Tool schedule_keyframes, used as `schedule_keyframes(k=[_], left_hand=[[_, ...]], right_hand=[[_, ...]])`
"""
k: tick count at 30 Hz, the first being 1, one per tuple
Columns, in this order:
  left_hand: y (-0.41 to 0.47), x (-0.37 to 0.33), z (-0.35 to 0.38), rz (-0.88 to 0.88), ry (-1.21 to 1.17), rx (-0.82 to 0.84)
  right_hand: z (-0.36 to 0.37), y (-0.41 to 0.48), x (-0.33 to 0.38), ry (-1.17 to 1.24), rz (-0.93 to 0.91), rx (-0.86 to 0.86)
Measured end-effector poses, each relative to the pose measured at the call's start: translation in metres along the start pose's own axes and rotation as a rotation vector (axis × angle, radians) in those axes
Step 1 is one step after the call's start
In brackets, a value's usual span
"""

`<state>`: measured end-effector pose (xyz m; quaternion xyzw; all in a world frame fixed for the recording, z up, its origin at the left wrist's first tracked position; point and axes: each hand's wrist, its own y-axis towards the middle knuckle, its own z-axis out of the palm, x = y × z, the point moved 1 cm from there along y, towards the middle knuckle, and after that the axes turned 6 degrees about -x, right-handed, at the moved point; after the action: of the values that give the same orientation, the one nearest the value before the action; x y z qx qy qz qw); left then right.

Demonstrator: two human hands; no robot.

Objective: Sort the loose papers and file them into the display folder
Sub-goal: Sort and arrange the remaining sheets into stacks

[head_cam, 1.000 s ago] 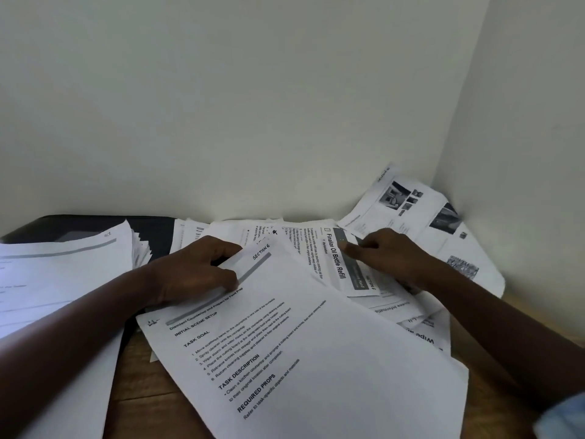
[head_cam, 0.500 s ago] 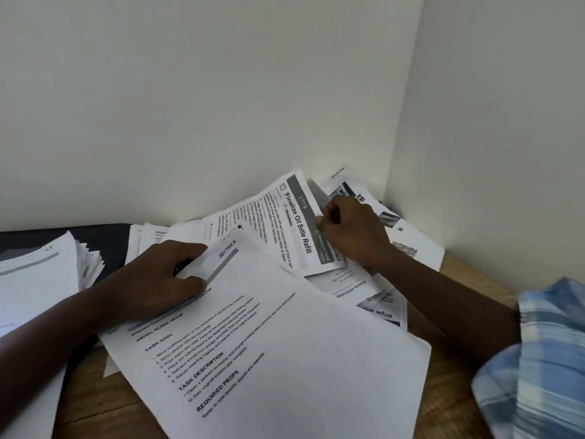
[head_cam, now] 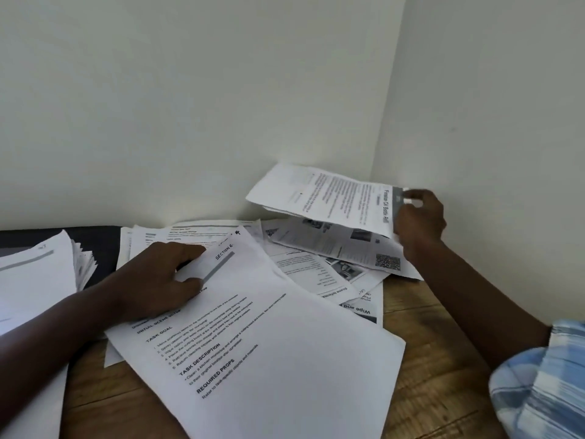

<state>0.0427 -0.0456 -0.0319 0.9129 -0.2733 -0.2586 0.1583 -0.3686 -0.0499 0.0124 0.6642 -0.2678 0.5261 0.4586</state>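
Lifted higher and further right than half a second ago: the Oil Bottle Refill sheet (head_cam: 323, 198), now raised off the pile and hanging near the corner where the two walls (head_cam: 380, 122) meet. Held by: right hand (head_cam: 419, 221), its fingers (head_cam: 414, 195) pinching the sheet's grey header edge; sheet roughly level, printed side up. Directly beneath: loose papers (head_cam: 316, 274) fanned over one another, among them a QR-code sheet (head_cam: 364, 248) lying under the raised one. Nearer the person: Section 6 sheet (head_cam: 269, 327), largest in view, laid slantwise on top of the spread and covering much of it; left hand (head_cam: 158, 280) rests at its upper left corner, thumb and forefinger gripping that corner. Far left: a stack (head_cam: 38, 280) of white pages, edges fanned, partly upon a dark flat item (head_cam: 101, 245) against the back wall; whether this is the display folder cannot be told. Bare wooden tabletop (head_cam: 427, 359) shows at front right and front left of the Section 6 sheet. Boundaries: walls close off the back and right sides; open room above the pile and toward the person. Lower right of view: a blue checked sleeve (head_cam: 544, 375).
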Motion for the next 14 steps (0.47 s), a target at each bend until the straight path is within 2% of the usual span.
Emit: schedule_keyframes(k=[2, 5, 8, 12, 14], left_hand=[[-0.001, -0.001, 0.000, 0.007, 0.008, 0.005], [0.000, 0.003, 0.001, 0.009, 0.012, 0.015], [0.000, 0.004, 0.001, -0.007, 0.022, 0.034], [-0.001, 0.000, -0.001, -0.030, 0.022, 0.047], [-0.002, -0.002, -0.001, -0.030, 0.024, 0.053]], right_hand=[[-0.011, 0.002, -0.015, -0.073, 0.046, -0.011], [-0.016, 0.002, -0.036, -0.044, 0.203, 0.062], [-0.019, -0.001, -0.037, -0.005, 0.173, 0.066], [-0.026, -0.004, -0.021, 0.069, 0.162, -0.041], [-0.028, 0.000, -0.015, 0.033, 0.197, -0.013]])
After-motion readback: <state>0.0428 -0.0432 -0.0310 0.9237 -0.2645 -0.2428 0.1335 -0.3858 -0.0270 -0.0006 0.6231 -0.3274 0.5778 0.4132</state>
